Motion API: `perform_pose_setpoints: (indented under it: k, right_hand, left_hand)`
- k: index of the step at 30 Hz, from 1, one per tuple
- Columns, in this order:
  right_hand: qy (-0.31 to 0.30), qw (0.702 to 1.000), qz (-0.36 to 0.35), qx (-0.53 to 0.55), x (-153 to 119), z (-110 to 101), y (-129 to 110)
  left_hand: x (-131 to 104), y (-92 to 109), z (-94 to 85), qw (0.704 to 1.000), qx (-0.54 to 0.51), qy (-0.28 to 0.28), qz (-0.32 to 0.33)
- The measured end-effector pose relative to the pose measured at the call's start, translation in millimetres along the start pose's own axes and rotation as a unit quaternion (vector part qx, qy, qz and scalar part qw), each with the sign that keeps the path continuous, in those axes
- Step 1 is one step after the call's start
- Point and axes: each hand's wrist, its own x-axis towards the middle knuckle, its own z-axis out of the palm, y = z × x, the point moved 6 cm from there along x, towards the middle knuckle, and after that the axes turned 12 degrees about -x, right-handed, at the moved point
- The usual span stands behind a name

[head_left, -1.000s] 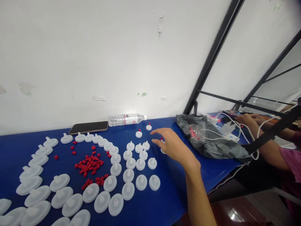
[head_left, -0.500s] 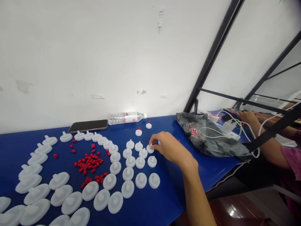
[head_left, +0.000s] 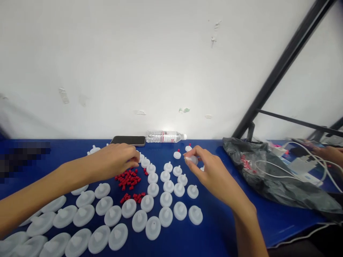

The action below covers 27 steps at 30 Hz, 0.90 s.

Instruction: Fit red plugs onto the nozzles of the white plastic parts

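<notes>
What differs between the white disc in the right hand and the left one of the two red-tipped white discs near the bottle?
The held disc is pinched by the right hand, while the red-tipped disc rests on the table. The held disc looks tilted; the red-tipped disc lies level. The red-tipped disc bears a red piece; none shows on the held disc, which the hand partly covers. Both are white.

Someone's left hand (head_left: 123, 158) hides the near edge of a phone (head_left: 130, 140) and some white discs; whether its fingertips hold anything, I can't tell. The right hand (head_left: 213, 172) partly covers the pinched disc (head_left: 193, 160) and mostly hides another disc (head_left: 202, 168). Near-left discs (head_left: 12, 240) are cut off. The bottle label (head_left: 170, 136) is too small to read. At far right, a co-worker's hand (head_left: 327, 154) is blurred.
</notes>
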Motion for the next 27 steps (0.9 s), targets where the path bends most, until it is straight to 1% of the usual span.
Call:
perform_pose_setpoints:
  k: [3, 5, 8, 10, 13, 16, 17, 18, 20, 21, 23, 27]
  right_hand:
    - [-0.01, 1.0, -0.013, -0.002, 0.4, 1.7, -4.3]
    - [-0.033, 0.999, -0.016, 0.018, 0.9, 6.0, -6.2]
    - [-0.071, 0.996, -0.009, 0.054, 0.1, 15.0, -11.1]
    - [-0.087, 0.994, -0.011, 0.06, -2.1, 20.6, -17.9]
    - [-0.094, 0.994, -0.029, 0.05, -6.4, 25.1, -31.6]
    - [-0.076, 0.995, -0.041, 0.054, -9.0, 22.9, -42.5]
    - [-0.07, 0.995, -0.042, 0.063, -9.3, 21.4, -44.8]
    - [-0.063, 0.994, -0.041, 0.075, -9.4, 19.6, -46.4]
    - [-0.041, 0.993, -0.045, 0.099, -9.3, 15.0, -49.0]
    - [-0.029, 0.992, -0.049, 0.11, -9.3, 12.7, -50.2]
    - [-0.011, 0.991, -0.058, 0.124, -9.5, 9.4, -52.8]
    - [0.008, 0.987, -0.08, 0.136, -9.8, 6.9, -58.5]
  left_hand:
    - [-1.0, -3.8, 20.7, 0.997, -0.003, -0.061, -0.036]
    - [0.3, -5.7, 29.8, 0.994, -0.005, -0.091, -0.057]
    - [4.2, -7.4, 37.8, 0.99, -0.009, -0.115, -0.079]
    - [6.2, -6.7, 37.5, 0.989, -0.014, -0.114, -0.09]
    - [6.8, 0.4, 24.2, 0.989, -0.039, -0.096, -0.102]
    - [5.4, 17.2, -0.3, 0.988, -0.096, -0.063, -0.104]
    - [4.9, 23.7, -9.6, 0.985, -0.125, -0.04, -0.108]
    - [4.2, 29.7, -18.8, 0.978, -0.173, -0.005, -0.118]
    - [3.2, 43.9, -30.2, 0.961, -0.247, 0.036, -0.116]
    - [2.9, 50.5, -32.5, 0.952, -0.279, 0.046, -0.116]
    - [2.4, 61.7, -32.2, 0.94, -0.318, 0.046, -0.116]
    - [0.7, 73.5, -29.4, 0.928, -0.35, 0.043, -0.119]
